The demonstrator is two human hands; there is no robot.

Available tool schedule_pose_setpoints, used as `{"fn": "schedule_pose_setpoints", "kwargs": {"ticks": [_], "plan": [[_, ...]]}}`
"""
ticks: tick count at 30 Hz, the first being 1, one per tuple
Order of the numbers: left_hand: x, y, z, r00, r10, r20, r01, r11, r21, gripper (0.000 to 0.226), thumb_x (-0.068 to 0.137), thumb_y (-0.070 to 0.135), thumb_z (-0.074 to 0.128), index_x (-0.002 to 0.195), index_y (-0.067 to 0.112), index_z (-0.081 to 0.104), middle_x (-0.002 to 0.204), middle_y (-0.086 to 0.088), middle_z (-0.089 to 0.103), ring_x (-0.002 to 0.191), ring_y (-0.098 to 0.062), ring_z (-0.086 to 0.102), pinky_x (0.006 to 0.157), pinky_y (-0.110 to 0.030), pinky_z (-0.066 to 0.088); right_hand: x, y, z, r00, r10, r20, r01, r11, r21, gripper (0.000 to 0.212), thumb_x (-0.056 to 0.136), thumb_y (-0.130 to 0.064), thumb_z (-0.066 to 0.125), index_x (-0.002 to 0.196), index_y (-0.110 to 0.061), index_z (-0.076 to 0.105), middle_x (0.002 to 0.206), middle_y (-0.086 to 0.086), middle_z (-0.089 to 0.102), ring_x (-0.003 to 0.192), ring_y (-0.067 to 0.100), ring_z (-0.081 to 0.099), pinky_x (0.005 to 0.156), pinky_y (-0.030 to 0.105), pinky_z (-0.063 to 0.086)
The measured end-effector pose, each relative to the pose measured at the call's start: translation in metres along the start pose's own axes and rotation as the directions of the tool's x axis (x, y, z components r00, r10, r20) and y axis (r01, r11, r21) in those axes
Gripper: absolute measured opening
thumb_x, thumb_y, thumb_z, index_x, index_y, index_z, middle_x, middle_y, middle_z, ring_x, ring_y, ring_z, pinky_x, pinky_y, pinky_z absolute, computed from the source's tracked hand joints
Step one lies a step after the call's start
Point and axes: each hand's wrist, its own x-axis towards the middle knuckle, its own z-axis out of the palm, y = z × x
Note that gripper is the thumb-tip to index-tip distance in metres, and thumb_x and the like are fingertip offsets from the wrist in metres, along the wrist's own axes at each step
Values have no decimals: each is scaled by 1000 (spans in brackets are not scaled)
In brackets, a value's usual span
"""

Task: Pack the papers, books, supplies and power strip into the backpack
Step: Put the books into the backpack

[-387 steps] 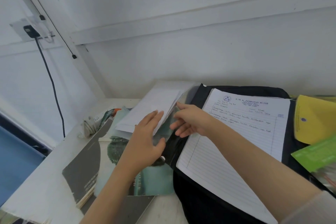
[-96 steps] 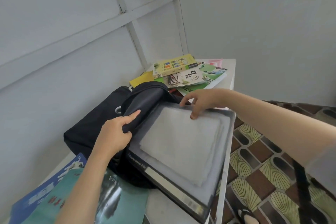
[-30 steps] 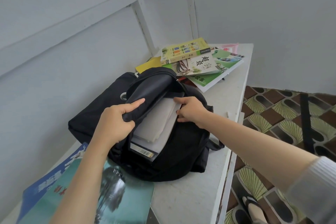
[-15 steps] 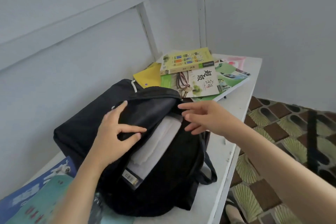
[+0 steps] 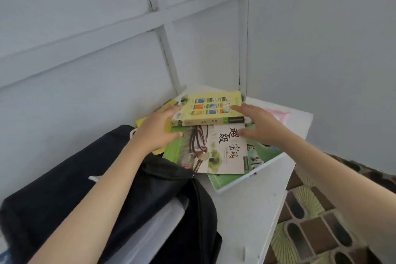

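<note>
With the folder now tucked inside the black backpack (image 5: pixel 107 188) at lower left, your spread hands, left hand (image 5: pixel 157 130) and right hand (image 5: pixel 258 125), have moved to flank the book stack (image 5: pixel 211 133) at centre frame, nothing gripped yet.

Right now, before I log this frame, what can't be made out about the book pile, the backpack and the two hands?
All in the head view:
- Whether the left hand and right hand already grip the yellow book: fingers rest at its edges, undersides hidden.
- How many books lie under the white-cover book: covered by it.
- The pink item: mostly behind the right hand.
- The backpack contents: hidden by its flap and the left forearm.
</note>
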Motion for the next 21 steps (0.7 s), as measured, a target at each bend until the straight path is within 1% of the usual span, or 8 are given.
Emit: {"fn": "schedule_pose_setpoints", "kwargs": {"ticks": [3,5,8,11,13,15,18,21], "plan": [[31,0,20,991,-21,130,17,1000,26,103,73,22,78,147,42,9,150,8,30,135,-14,34,107,-32,29,16,8,-6,989,-83,126,90,995,-49,84,85,-39,65,146,-46,8,153,-5,29,143,16,19,117,41,2],[43,-3,30,985,-45,166,38,998,46,113,72,19,79,145,47,-1,145,6,40,131,-16,41,101,-32,37,22,8,-9,982,-134,133,143,988,-62,89,84,-39,66,145,-48,1,148,-7,38,140,17,29,116,37,4],[52,-8,39,993,-64,98,62,998,26,102,77,17,75,143,49,5,135,6,52,124,-18,49,94,-28,39,26,8,-13,983,-152,105,166,977,-136,89,85,-41,64,144,-50,-2,142,-6,47,139,25,28,114,35,15],[52,-8,41,1000,-18,7,17,997,81,84,84,16,68,140,50,16,129,6,58,85,-8,63,79,-19,43,29,11,-14,978,-196,73,207,963,-175,89,85,-45,63,142,-52,-4,135,-6,55,133,26,35,106,34,29],[49,-6,40,997,37,-69,-30,994,102,72,87,19,65,139,49,26,125,9,61,58,2,50,64,-11,39,32,17,-12,970,-243,19,243,958,-151,88,84,-44,64,137,-55,-5,128,-2,60,122,24,45,96,33,37],[48,-2,36,981,94,-172,-81,994,78,63,87,19,63,139,42,35,123,9,62,62,1,51,68,-15,43,33,25,-11,961,-271,-46,268,961,-63,86,83,-42,66,135,-56,0,124,-3,61,114,19,51,93,30,41],[50,12,24,945,138,-296,-152,988,-27,52,88,15,61,133,33,43,123,17,56,99,-8,54,96,-37,45,34,32,-13,953,-272,-137,292,942,166,91,78,-40,72,142,-52,8,126,-9,57,113,10,50,97,29,45],[53,24,10,884,179,-432,-243,965,-96,44,87,8,61,125,24,47,121,28,45,96,-5,55,97,-30,43,39,27,-22,930,-288,-227,352,874,333,99,73,-36,77,143,-51,7,129,-17,45,107,-14,45,87,4,41]]}}
